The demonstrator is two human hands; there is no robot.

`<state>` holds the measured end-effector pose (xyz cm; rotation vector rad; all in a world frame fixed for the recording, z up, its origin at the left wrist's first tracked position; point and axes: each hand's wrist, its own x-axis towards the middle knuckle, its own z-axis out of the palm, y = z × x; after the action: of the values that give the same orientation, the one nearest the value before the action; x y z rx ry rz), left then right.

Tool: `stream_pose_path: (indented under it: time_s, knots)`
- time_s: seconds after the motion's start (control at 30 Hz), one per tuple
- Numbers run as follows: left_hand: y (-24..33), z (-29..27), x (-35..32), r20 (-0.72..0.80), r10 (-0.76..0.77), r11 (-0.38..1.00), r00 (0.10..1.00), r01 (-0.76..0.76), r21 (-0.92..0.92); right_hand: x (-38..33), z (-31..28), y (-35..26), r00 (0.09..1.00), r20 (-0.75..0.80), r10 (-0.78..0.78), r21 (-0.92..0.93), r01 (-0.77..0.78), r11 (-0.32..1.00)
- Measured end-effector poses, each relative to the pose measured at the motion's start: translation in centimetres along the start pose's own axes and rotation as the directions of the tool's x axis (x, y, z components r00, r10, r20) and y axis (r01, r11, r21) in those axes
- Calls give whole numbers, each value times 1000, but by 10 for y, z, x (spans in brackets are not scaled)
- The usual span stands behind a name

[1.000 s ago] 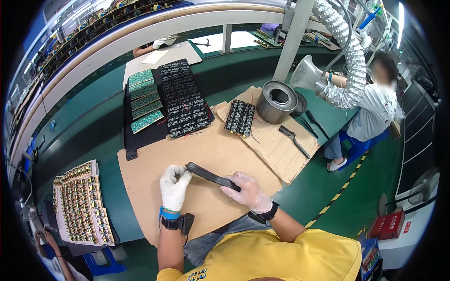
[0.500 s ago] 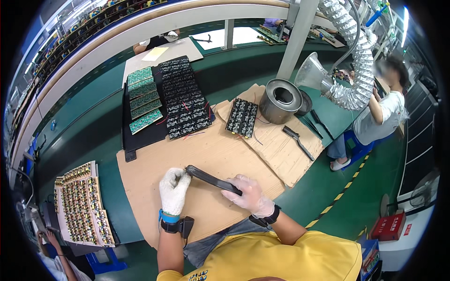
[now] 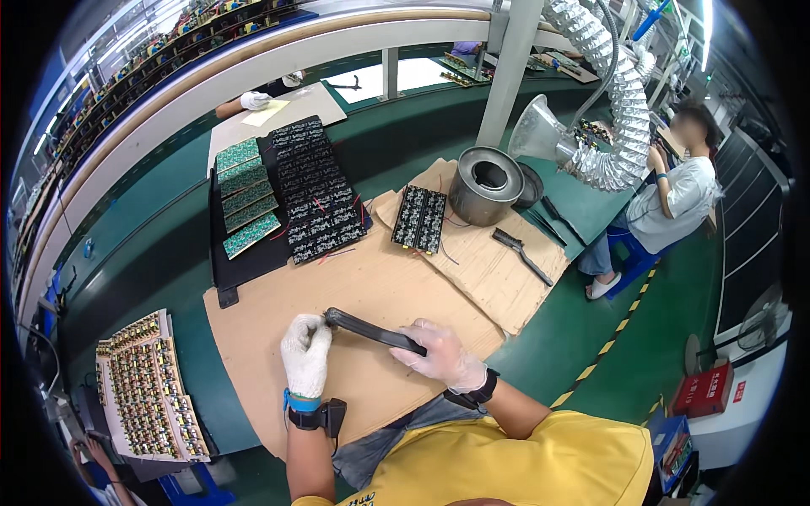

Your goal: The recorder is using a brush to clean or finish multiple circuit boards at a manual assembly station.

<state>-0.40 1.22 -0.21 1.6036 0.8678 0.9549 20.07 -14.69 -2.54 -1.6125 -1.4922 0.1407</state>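
Over the cardboard sheet (image 3: 380,405), my right hand (image 3: 443,354), in a thin clear glove, grips one end of a long black brush (image 3: 371,330). Its other end points left and sits against the curled fingertips of my left hand (image 3: 305,354), which wears a white knit glove. Those fingers are pinched together at the brush tip; any small thing between them is hidden. A blue wristband (image 3: 302,403) circles my left wrist. Beyond my hands lies a black circuit board panel (image 3: 419,218). A second black brush (image 3: 523,255) rests to its right.
A round metal pot (image 3: 486,190) stands behind the second brush, near a clear extraction hood (image 3: 540,126). Black panels (image 3: 316,190) and green boards (image 3: 245,198) lie at the far left. Populated boards (image 3: 152,388) sit at near left. A co-worker (image 3: 675,185) sits at right.
The view has shifted slightly, so the bench things appear further left. My hands and the brush sit a little lower in view. At the far bench another person's gloved hand now touches yellow paper.
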Motion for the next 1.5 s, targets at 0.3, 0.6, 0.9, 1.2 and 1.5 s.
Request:
stream_pose_path:
  time_s: [0.3, 0.6, 0.9, 1.2, 1.5]
  knots:
    - [5, -1, -1, 4, -29, 999, 1000, 29, -15, 0, 0, -2, 1000, 8, 21, -16, -21, 1000]
    - [6, 3, 0, 5, -50, 996, 999, 50, -68, -2, -3, -1, 998, 43, 35, -29, -34, 999]
    - [6, 2, -1, 22, -33, 999, 999, 33, -32, -1, -3, -2, 998, 56, 27, -31, -25, 999]
    - [0, 3, -1, -2, -51, 996, 999, 51, -78, 0, -6, -6, 997, 64, 46, -25, -44, 999]
    - [-3, -1, 0, 11, -42, 998, 999, 42, -41, -1, -3, -3, 999, 42, 27, 3, -27, 1000]
